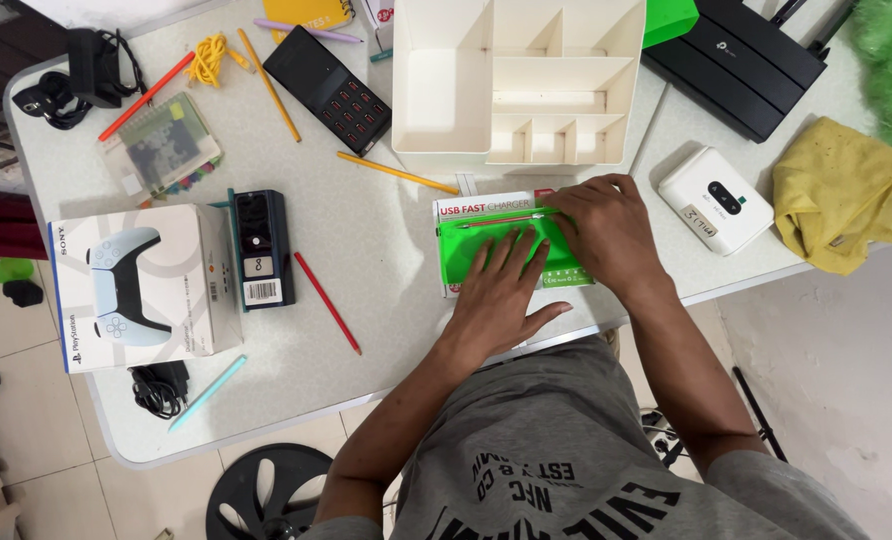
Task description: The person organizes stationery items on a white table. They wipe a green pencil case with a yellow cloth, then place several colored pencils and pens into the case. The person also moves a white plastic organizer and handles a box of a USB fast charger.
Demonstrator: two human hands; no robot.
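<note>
The left hand [503, 290] lies flat, palm down, on a bright green and white cardboard box [466, 250] at the near edge of the speckled grey table [386, 240]. Its fingers are spread and pressed onto the glossy green face, the thumb angled out to the right. The right hand [606, 230] rests on the right end of the same box, fingers curled together over its far edge; whether they pinch anything I cannot tell. A thin pink pen [501, 221] lies across the top of the box, its right end under the right hand's fingertips.

Just beyond the box stands a cream plastic organiser tray [446, 100], rectangular, with several open compartments of differing sizes. To its left lies a flat black device [328, 88] with rows of small red slots, and slim yellow pencils [396, 172] lie nearby. A red pencil [327, 302] lies left of the box.

Further left sits a white carton [141, 285] picturing a game controller, with a narrow black box [263, 248] against its right side. Near it lie a pale teal pen [209, 392] and a coiled black cable [159, 388].

To the right are a small white rounded device [716, 200], a crumpled yellow cloth [841, 190] and a flat black router [736, 60].
</note>
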